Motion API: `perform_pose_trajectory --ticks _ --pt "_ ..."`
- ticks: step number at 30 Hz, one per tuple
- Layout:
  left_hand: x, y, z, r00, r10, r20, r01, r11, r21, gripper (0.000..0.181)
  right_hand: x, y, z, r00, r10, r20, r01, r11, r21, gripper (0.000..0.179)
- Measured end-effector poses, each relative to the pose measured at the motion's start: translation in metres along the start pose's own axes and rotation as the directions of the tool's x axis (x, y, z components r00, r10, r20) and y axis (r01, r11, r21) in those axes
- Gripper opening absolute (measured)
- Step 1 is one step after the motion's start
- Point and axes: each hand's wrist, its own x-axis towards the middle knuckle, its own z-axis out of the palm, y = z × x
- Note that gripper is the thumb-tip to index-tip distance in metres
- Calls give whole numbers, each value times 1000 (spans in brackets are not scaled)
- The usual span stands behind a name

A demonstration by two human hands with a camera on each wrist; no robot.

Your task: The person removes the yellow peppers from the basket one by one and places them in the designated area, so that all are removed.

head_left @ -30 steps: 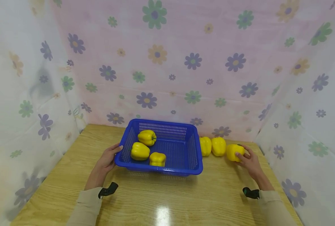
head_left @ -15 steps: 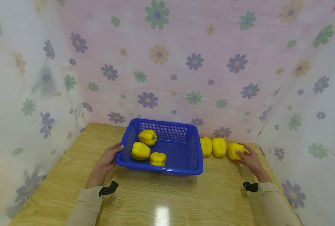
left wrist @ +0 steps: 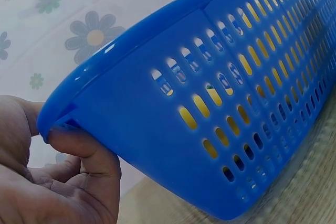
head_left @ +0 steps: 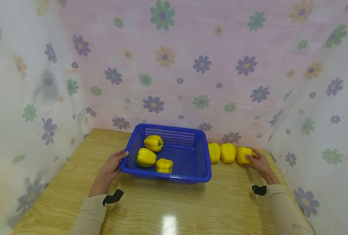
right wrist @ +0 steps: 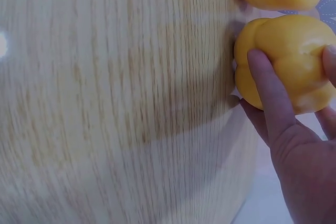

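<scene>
My left hand (head_left: pixel 111 164) grips the left rim of a blue plastic basket (head_left: pixel 203 178). In the left wrist view the fingers (left wrist: pixel 86 150) curl under the basket's rim (left wrist: pixel 105 51). Three yellow bell peppers lie inside it: one at the back (head_left: pixel 153 143), one at the left (head_left: pixel 146 157) and one at the front (head_left: pixel 164 165). At the right, my right hand (head_left: pixel 261 164) holds another yellow bell pepper (head_left: pixel 242 155) between thumb and fingers, at the right end of a row. The right wrist view shows this bell pepper (right wrist: pixel 289 56) with the thumb across its side.
Two more yellow bell peppers, a middle one (head_left: pixel 228 153) and one (head_left: pixel 214 152) beside the basket's right wall, stand along the back of the wooden table (head_left: pixel 215 205). A flowered cloth (head_left: pixel 179 91) hangs behind the table and on both sides.
My right hand has shifted the bell pepper slightly back, towards the cloth and level with the row. The left hand and the basket stay where they were.
</scene>
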Motion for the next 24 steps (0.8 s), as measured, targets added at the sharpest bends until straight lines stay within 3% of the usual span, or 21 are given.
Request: perform_pose_trajectory --ticks 17,24 --pt "-1 0 -1 1000 4 14 -4 1000 -13 67 3 -7 5 999 2 35 -2 1000 9 72" --pt "-1 0 0 1000 10 10 -10 1000 -7 65 5 -11 7 999 -2 48 4 999 -42 73"
